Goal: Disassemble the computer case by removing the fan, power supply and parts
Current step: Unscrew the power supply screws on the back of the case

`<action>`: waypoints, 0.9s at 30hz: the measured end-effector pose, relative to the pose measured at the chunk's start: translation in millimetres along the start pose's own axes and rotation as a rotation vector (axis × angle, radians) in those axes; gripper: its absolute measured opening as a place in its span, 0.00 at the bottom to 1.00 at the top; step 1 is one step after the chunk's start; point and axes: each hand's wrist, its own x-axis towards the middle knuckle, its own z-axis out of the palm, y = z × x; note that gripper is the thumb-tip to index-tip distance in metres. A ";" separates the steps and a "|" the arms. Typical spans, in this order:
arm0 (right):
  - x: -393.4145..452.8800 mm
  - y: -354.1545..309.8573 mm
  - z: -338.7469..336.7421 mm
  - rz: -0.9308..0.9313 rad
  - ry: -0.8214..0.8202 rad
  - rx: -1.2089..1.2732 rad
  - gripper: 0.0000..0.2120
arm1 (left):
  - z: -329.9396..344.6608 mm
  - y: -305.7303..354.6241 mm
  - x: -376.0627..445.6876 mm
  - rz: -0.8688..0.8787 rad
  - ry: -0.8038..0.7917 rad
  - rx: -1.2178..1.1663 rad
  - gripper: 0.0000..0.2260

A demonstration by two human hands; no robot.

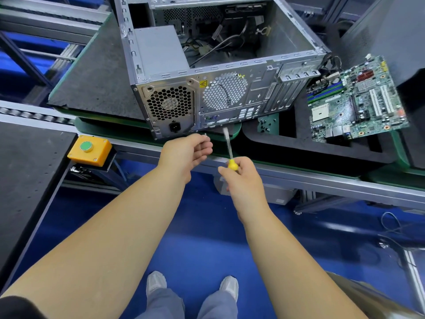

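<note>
A boxy yellow button housing (90,150) with a round green button sat at the left. Beside it, on a dark speckled mat (96,84), stood an open computer case (220,72) of grey sheet metal, its honeycomb-grilled power supply (169,109) still fitted at the rear. Just below that rear panel, the left hand (186,151) pinched a small silvery screw (205,135) between curled fingers. The right hand (241,173) gripped a yellow-handled screwdriver (230,150), shaft blurred, pointing up toward the case. A green motherboard (354,100) lay tilted, well apart, at the right.
</note>
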 end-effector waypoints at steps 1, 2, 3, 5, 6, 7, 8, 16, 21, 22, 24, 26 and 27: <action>0.7 -3.0 -5.4 -0.031 0.035 0.019 0.05 | 5.7 0.6 -5.7 -0.010 -0.027 0.072 0.08; 2.4 -6.2 -11.4 -0.065 0.068 0.033 0.05 | 11.2 0.4 -11.8 -0.017 -0.056 0.136 0.08; 4.6 -10.2 -17.3 -0.093 0.092 0.041 0.04 | 16.3 -0.7 -17.0 -0.013 -0.085 0.189 0.07; 9.3 -18.5 -29.0 -0.129 0.098 0.064 0.05 | 24.2 -3.9 -24.9 0.024 -0.136 0.251 0.05; 11.3 -22.6 -34.1 -0.133 0.084 0.092 0.06 | 27.4 -4.6 -27.6 0.044 -0.158 0.263 0.05; 12.8 -26.7 -38.7 -0.131 0.066 0.120 0.06 | 29.7 -5.2 -29.4 0.062 -0.179 0.267 0.04; 14.0 -30.0 -43.0 -0.127 0.049 0.139 0.06 | 32.6 -4.8 -30.8 0.078 -0.201 0.266 0.04; 19.0 -39.7 -71.9 -0.141 0.046 0.168 0.02 | 54.4 0.3 -36.8 0.119 -0.321 0.233 0.07; 40.8 -48.4 -93.9 -0.131 0.149 0.128 0.04 | 61.6 8.5 -41.9 0.306 -0.347 0.400 0.06; 49.1 -52.5 -99.0 -0.128 0.180 0.121 0.04 | 62.4 13.3 -43.9 0.377 -0.314 0.446 0.05; 68.9 -60.9 -107.5 -0.120 0.228 0.076 0.05 | 64.0 25.7 -49.6 0.492 -0.274 0.475 0.05; 88.8 -68.0 -112.1 -0.109 0.242 0.029 0.04 | 65.2 39.3 -56.8 0.581 -0.258 0.480 0.06; 97.8 -70.0 -113.9 -0.099 0.248 0.011 0.03 | 66.3 45.8 -60.3 0.618 -0.247 0.480 0.07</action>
